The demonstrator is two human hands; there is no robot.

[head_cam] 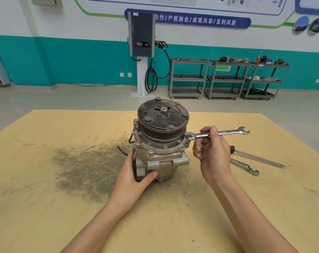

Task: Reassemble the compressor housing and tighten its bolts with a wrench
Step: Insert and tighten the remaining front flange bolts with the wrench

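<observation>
The compressor [161, 161] stands upright on the wooden table [45, 198], its dark rusty pulley [163, 115] facing up. Bolts [151, 149] stick up around the housing flange. A silver combination wrench [220, 133] lies level, its ring end set on the bolt at the flange's right side [189, 136]. My right hand [212, 154] grips the wrench shaft with thumb and fingers curled round it. My left hand [135, 177] grips the lower left of the compressor body, thumb across the front.
A screwdriver with a red and black handle [255, 157] and a second ring wrench [245, 167] lie on the table right of my right hand. A dark grease smear [87, 165] covers the table left of the compressor. Metal carts [226, 79] stand by the far wall.
</observation>
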